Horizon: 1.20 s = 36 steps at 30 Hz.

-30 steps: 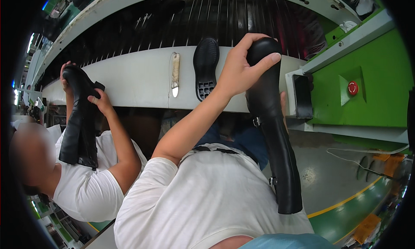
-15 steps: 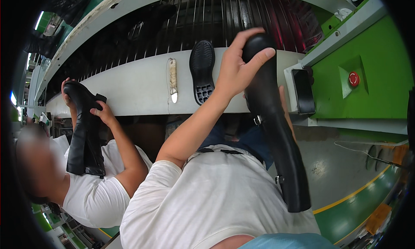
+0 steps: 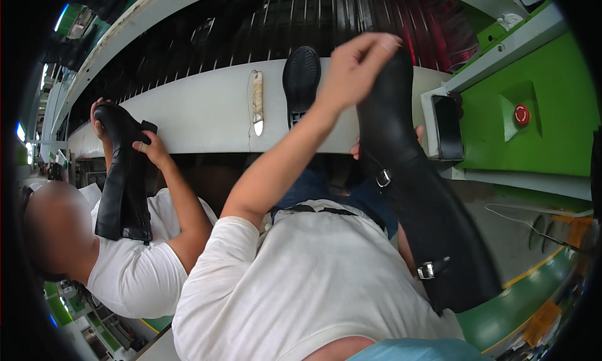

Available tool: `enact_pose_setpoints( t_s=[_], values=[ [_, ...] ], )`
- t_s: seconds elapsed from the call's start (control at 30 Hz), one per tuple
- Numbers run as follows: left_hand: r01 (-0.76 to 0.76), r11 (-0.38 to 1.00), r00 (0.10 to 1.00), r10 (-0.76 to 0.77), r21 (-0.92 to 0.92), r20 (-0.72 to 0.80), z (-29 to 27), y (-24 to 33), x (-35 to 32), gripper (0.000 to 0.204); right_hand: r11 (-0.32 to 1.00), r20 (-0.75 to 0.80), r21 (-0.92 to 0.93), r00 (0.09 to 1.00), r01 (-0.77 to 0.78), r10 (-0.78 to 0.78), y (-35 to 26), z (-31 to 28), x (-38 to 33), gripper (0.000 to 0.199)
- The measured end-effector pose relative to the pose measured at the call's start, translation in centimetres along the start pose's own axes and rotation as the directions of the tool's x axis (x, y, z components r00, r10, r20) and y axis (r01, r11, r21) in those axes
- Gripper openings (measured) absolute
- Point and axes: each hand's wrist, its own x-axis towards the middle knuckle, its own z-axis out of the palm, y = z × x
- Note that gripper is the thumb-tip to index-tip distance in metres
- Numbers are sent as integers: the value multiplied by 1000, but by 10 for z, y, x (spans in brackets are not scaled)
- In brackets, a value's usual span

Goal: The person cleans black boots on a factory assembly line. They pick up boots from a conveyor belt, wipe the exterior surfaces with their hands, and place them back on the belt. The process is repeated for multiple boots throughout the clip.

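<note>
A tall black boot (image 3: 394, 129) with silver buckles slants across my right side, toe away from me and shaft toward me. My right hand (image 3: 355, 150) holds it from beneath around the foot; only some fingertips show on either side. Over the boot's toe, my left hand (image 3: 359, 69) is closed, thumb and fingertips pressed together; what they hold, if anything, cannot be made out. A black sole (image 3: 301, 79) lies on the white ledge (image 3: 207, 116), partly covered by my left forearm. Left of it rests a knife (image 3: 258, 107) with a wrapped handle.
At left, another person (image 3: 147, 254) holds a black boot (image 3: 122, 167) in both hands. Metal rollers (image 3: 295, 22) run beyond the ledge. To the right are a dark phone-like device (image 3: 447, 126) and a green machine panel (image 3: 545, 79) with a red button (image 3: 522, 115).
My left hand has gone from spread around the boot's toe to a closed pinch over it. The boot has turned, showing more of its side, and its shaft has swung right.
</note>
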Motion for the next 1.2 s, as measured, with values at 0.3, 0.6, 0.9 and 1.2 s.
enact_pose_setpoints(
  t_s=[0.3, 0.6, 0.9, 1.2],
  values=[
    [170, 397, 982, -146, 902, -121, -178, -132, 42, 49, 997, -326, 26, 942, -71, 75, 15, 36, -22, 112],
    [65, 998, 997, -65, 18, -41, -90, 7, 14, 26, 964, -209, -204, 955, 169, -211, 27, 49, -2, 92],
    [-79, 978, 997, 81, -191, 4, -74, 48, -30, 36, 870, 40, -460, 983, 177, -179, 28, 64, 10, 103],
    [-177, 981, 984, 178, -84, 7, -71, 54, -57, 62, 906, -10, -383, 980, 178, -197, 40, 74, 14, 93]
  ],
)
